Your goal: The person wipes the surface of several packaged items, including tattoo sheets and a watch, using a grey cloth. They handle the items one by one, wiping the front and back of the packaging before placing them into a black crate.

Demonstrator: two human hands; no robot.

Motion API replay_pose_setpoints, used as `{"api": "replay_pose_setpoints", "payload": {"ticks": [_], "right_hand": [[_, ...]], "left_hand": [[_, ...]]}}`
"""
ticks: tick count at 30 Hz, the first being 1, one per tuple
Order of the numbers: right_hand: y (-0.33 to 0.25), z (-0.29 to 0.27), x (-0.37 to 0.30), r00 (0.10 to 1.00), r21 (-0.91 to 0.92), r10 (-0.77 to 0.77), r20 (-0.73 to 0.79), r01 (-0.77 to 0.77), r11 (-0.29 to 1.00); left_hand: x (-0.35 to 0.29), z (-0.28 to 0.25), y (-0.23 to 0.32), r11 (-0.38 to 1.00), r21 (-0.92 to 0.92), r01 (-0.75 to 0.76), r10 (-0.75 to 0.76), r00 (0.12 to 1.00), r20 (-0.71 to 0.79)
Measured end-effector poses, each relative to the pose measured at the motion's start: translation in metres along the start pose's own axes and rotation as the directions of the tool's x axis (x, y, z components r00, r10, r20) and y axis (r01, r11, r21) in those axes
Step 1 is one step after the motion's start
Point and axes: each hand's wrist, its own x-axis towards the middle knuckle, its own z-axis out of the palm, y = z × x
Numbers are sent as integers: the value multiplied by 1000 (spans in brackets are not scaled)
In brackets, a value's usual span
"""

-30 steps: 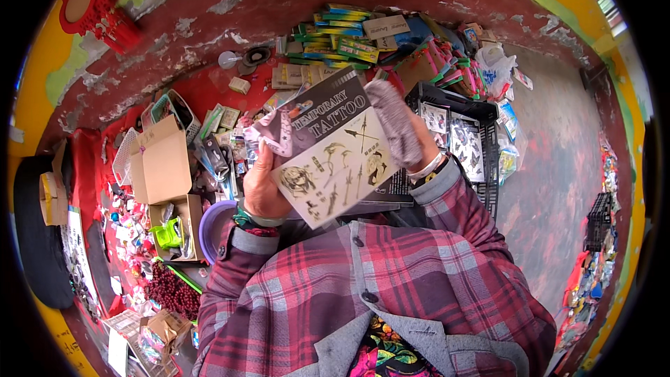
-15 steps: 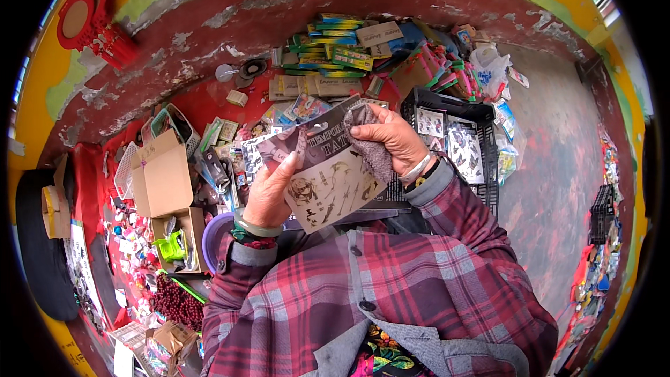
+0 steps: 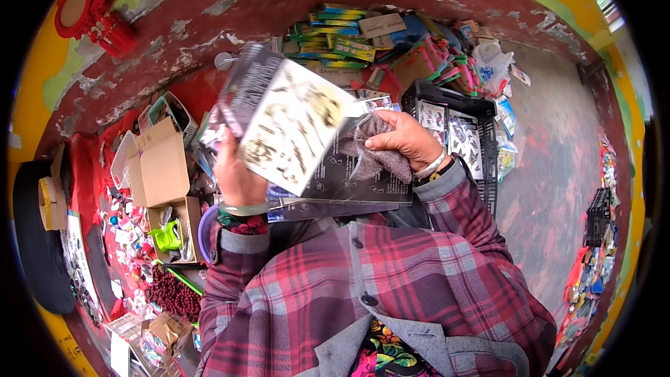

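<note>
My left hand [image 3: 239, 173] grips a temporary tattoo sheet [image 3: 296, 122] by its lower left edge. The sheet is tilted and slightly blurred, with a dark header and dark drawings on a pale panel. In my right hand [image 3: 410, 143] a grey-brown cloth [image 3: 377, 153] is bunched between thumb and fingers, and part of it hangs down. The cloth is just right of the sheet. Below both hands, over my lap, lie dark printed sheets [image 3: 349, 185] with pale line drawings, partly covered by the cloth and the tattoo sheet.
A black plastic crate [image 3: 487, 126] holding more printed sheets stands to the right. An open cardboard box [image 3: 164, 171] and a purple basin [image 3: 205, 232] are at left. Stacked small boxes [image 3: 342, 35] lie along the wall, beside a clear plastic bag [image 3: 494, 63].
The tattoo sheet has swung up and left with my left hand, away from the cloth. My right hand and the cloth have shifted slightly right and down, uncovering the dark sheets below.
</note>
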Motion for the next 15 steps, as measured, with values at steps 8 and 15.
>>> {"api": "replay_pose_setpoints", "payload": {"ticks": [8,15], "right_hand": [[18,-5,14,981,477,-118,-152,177,861],[16,51,16,981,577,-144,-130,193,794]], "left_hand": [[8,-3,9,979,-189,-70,79,996,39],[-11,22,-36,987,-156,-32,67,973,222]]}}
